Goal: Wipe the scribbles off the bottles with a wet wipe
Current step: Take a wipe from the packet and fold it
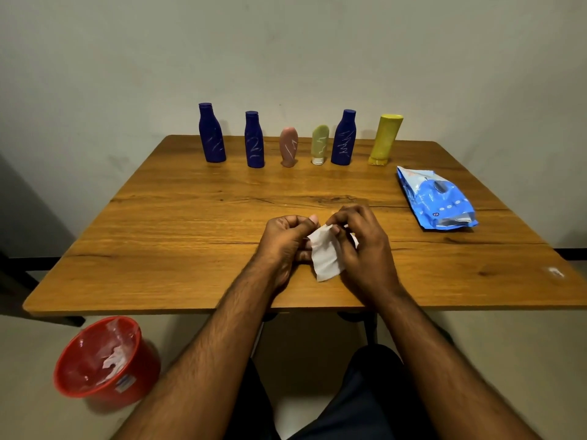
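Several bottles stand in a row at the far side of the wooden table (178, 223): a tall blue bottle (211, 134), a second blue bottle (254, 141), a pink tube (288, 147), a green tube (319, 144), a third blue bottle (344, 139) and a yellow bottle (385, 139). Pale scribbles show on the three blue bottles and on the pink and green tubes. Near the table's front, my left hand (282, 242) and my right hand (362, 246) both pinch a white wet wipe (324, 258) between them, just above the tabletop.
A blue wet wipe pack (435, 198) lies on the table's right side. A red bucket (104, 360) with crumpled plastic and used wipes inside stands on the floor at the lower left. A wall rises right behind the table.
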